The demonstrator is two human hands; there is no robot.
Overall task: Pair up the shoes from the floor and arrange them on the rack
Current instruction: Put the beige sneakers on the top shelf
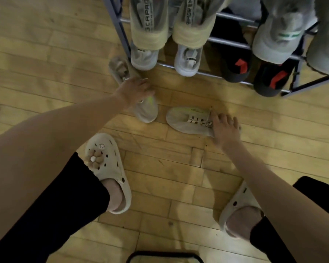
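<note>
Both hands reach for matching pale sneakers lying on the floor before the rack (126, 38): left hand (135, 91) curls over one sneaker (147, 111), right hand (225, 128) spreads across the other sneaker (188, 121), apparently to pair them.

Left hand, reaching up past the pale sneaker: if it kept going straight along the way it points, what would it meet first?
Probably the light grey sneaker on the bottom rail of the metal shoe rack. The left hand points up and slightly right, toward it, though depth is hard to judge.

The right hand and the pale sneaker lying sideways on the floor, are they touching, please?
Touching: the head view shows the right hand resting on the pale sneaker's heel end.
</note>
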